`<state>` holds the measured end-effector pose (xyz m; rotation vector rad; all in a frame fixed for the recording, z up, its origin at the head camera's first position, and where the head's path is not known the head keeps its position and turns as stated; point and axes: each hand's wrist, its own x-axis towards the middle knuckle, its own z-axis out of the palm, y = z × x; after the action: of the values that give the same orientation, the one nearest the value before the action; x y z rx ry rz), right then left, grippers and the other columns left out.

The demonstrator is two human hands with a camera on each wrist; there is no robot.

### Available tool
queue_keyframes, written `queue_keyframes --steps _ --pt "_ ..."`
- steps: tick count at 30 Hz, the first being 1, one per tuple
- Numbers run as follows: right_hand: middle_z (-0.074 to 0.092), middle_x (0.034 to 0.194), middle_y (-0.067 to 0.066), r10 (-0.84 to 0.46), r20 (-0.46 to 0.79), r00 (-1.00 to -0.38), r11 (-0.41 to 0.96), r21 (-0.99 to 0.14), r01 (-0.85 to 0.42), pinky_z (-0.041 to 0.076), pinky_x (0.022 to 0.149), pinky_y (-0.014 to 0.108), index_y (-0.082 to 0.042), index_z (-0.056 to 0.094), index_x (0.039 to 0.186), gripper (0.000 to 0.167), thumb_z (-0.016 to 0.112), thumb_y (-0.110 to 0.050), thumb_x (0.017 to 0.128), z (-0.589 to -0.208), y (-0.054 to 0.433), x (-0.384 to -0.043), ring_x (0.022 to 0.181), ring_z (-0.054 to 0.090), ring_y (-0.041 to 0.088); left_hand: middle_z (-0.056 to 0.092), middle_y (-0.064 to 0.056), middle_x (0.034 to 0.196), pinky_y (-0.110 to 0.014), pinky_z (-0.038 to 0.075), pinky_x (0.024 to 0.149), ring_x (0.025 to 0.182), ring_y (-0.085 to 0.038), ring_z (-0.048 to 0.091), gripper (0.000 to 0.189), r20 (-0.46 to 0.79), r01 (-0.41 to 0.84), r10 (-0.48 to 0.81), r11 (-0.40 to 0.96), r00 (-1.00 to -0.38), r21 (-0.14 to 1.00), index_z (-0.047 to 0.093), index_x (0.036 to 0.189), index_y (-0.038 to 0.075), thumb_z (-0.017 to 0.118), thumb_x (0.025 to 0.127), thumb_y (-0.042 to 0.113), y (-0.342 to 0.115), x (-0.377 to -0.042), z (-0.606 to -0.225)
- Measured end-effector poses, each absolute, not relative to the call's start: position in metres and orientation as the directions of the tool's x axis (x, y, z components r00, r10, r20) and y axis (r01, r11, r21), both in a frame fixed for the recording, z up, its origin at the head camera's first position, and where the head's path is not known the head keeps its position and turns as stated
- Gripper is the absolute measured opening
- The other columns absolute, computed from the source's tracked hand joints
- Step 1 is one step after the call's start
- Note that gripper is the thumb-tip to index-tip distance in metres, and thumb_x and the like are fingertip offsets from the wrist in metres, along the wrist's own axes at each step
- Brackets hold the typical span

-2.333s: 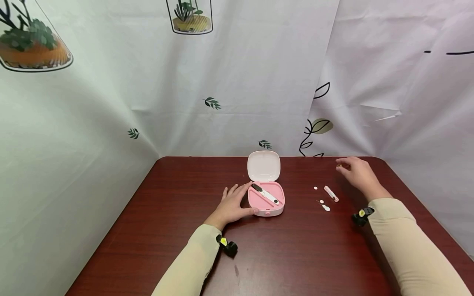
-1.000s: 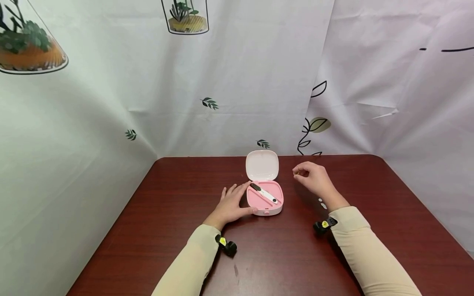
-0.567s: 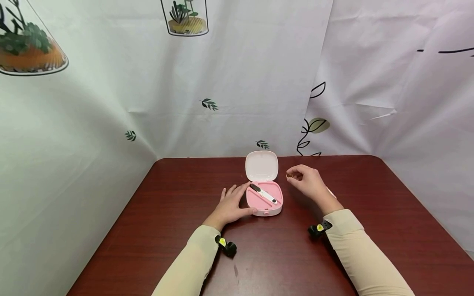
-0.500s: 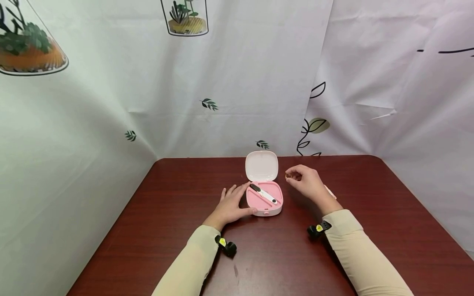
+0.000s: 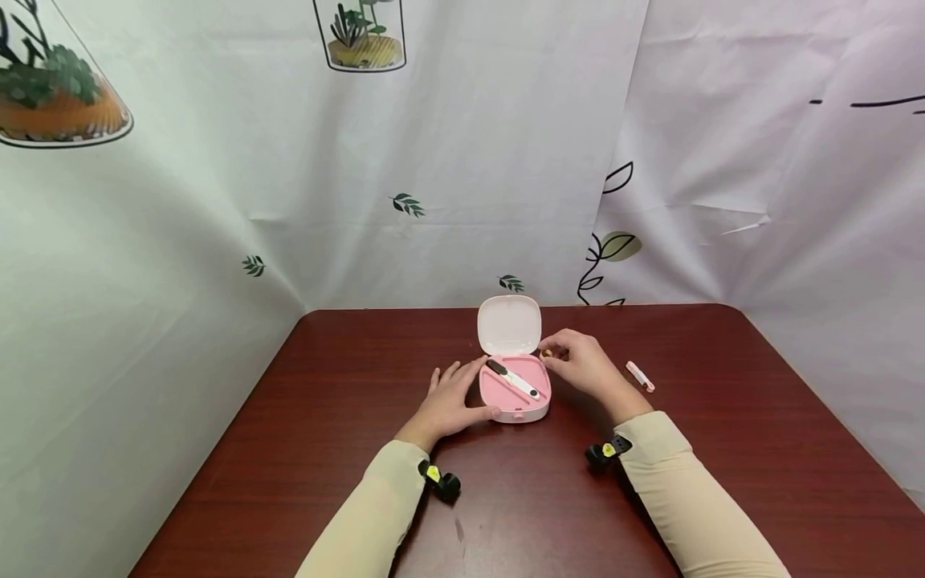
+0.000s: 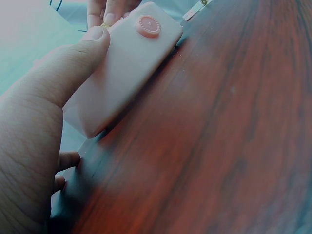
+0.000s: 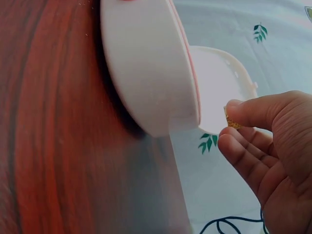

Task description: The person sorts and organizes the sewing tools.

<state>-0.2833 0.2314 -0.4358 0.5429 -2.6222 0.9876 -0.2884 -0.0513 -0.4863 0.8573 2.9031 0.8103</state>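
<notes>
A pink sewing box sits on the table with its white lid tipped back. White thread snips with a dark tip lie slantwise across its pink tray. My left hand steadies the box from the left, thumb at the front wall and index finger at the far left corner. At the right rear corner, my right hand pinches a small gold thimble between thumb and fingers, just above the rim. Dimples show on its surface in the right wrist view; most of it is covered.
To the right of my right wrist lies a small white stick with pink ends. The dark red wooden table ends at a white printed cloth behind. My right forearm covers part of the table's right side.
My right hand has come from the far right of the table to the box, carrying the thimble. The small white pieces beside the stick are now hidden by the arm. The left hand stays put.
</notes>
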Motion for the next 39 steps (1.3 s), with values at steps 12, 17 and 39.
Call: queue_keyframes --steps 12,17,39 --pt "0.068 0.096 0.005 -0.288 0.352 -0.891 0.703 -0.554 -0.446 0.052 0.074 0.036 -0.006 0.076 0.105 0.016 0.076 -0.006 0.088 -0.443 0.218 -0.284 0.085 0.060 0.022 0.036 -0.001 0.162 -0.062 0.003 0.120 0.151 -0.034 0.022 0.098 0.100 0.484 0.503 0.732 -0.859 0.479 0.022 0.162 0.034 0.066 0.082 0.069 -0.052 -0.290 -0.487" --pt "0.066 0.095 0.003 -0.287 0.324 -0.901 0.711 -0.558 -0.427 0.051 0.075 0.037 -0.007 0.076 0.105 0.017 0.076 -0.007 0.089 -0.446 0.215 -0.283 0.085 0.059 0.021 0.036 0.000 0.162 -0.061 0.002 0.120 0.151 -0.034 0.022 0.098 0.097 0.482 0.502 0.734 -0.860 0.478 0.022 0.162 0.034 0.066 0.082 0.069 -0.052 -0.290 -0.489" --pt "0.059 0.091 0.003 -0.232 0.319 -0.919 0.735 -0.562 -0.380 0.049 0.073 0.035 -0.010 0.076 0.095 0.009 0.077 -0.006 0.087 -0.451 0.209 -0.282 0.082 0.055 0.019 0.035 -0.002 0.162 -0.063 0.004 0.120 0.151 -0.035 0.023 0.099 0.105 0.493 0.508 0.734 -0.855 0.468 0.022 0.162 0.031 0.066 0.082 0.069 -0.052 -0.290 -0.486"
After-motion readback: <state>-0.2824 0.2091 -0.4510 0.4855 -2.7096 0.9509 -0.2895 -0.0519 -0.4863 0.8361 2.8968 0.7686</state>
